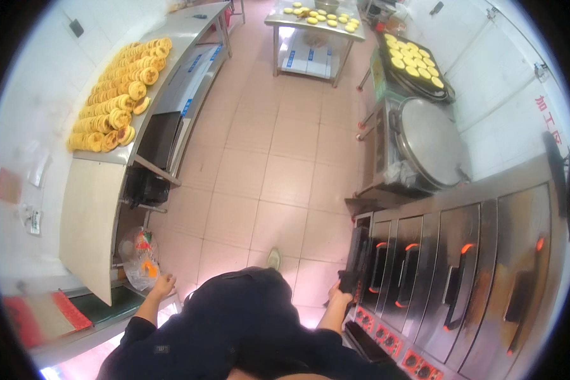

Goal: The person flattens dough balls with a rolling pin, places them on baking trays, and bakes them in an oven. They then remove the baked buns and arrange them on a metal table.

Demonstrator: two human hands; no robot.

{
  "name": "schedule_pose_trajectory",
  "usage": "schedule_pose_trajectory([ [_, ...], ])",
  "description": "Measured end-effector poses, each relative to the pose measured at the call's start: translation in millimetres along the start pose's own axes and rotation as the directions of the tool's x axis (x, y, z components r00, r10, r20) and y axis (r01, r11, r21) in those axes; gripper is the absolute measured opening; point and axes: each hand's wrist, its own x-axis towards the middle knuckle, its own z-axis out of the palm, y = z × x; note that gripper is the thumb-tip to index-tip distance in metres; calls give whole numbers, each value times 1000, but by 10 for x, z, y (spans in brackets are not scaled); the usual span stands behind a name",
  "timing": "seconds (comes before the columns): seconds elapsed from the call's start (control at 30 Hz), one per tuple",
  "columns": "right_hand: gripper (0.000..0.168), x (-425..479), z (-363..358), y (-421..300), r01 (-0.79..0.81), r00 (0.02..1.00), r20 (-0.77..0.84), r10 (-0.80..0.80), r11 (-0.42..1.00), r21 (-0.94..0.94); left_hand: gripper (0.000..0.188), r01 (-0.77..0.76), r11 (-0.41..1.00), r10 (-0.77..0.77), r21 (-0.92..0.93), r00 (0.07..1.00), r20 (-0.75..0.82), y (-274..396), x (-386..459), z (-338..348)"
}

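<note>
My left hand [165, 286] hangs at my side with loosely curled fingers and nothing visible in it. Just beyond it is a clear plastic bag [142, 266] with orange and red printing. My right hand [339, 298] is closed around a black object [349, 282] at the front of a steel deck oven [430, 256]; its exact kind is unclear. The oven doors have black handles [458, 287] with orange ends. Red control panels [387, 337] with knobs run along the oven's side nearest me. A dark tray [368, 342] lies below my right hand.
Rows of browned round flatbreads [118, 95] cover a steel table [109, 154] on the left. Pale yellow rounds [411, 59] fill a black griddle [449, 92] beside a large round lidded pan [432, 142]. More rounds [331, 23] lie on the far table [289, 20]. Tiled floor [261, 175] runs between.
</note>
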Motion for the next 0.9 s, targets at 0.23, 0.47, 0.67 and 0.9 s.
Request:
schedule_pose_trajectory([
  [0.23, 37, -268, 104, 695, -227, 974, -23, 226, 966, -122, 50, -137, 985, 134, 101, 990, 37, 980, 559, -70],
  [0.47, 35, -417, 645, 1555, -190, 912, 237, 334, 858, -478, 49, -189, 979, 178, 72, 975, 135, 1603, 1327, -172],
  [0.67, 39, -854, 1387, 2551, -210, 932, 191, 307, 891, -403, 47, -116, 990, 93, 78, 962, 258, 1965, 2312, -403],
  [0.9, 47, -1219, 2349, 3516, -135, 978, 95, 184, 916, -377, 43, -162, 985, 137, 61, 945, 297, 2976, 3286, -1152],
])
